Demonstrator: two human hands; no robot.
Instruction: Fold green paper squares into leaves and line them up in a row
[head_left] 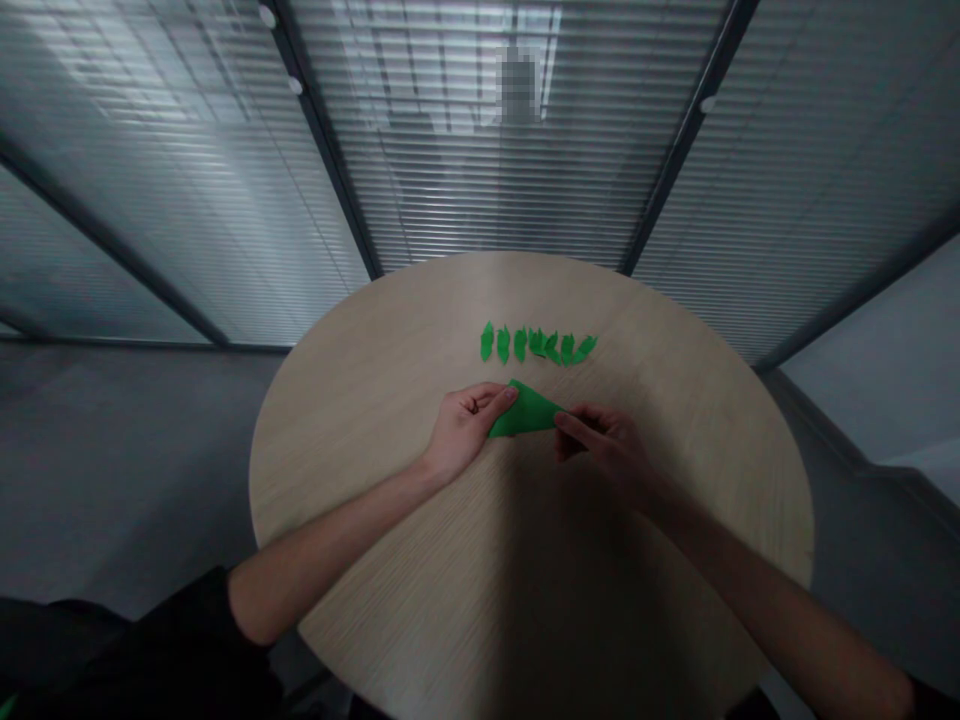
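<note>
A piece of green paper [529, 409], folded to a roughly triangular shape, is held between my two hands just above the table. My left hand [466, 425] pinches its left side, thumb on top near the upper corner. At the narrow right tip, my right hand [596, 438] grips the paper between thumb and fingers. Beyond the hands, several small folded green paper pieces [520, 345] lie in a row on the tabletop, those at the right end close together or overlapping.
The round wooden table [360, 420] fills the middle of the view, with my shadow across its near part. Behind its far edge stands a glass partition with blinds [450, 200] and dark frames. Grey floor [135, 450] shows at the left.
</note>
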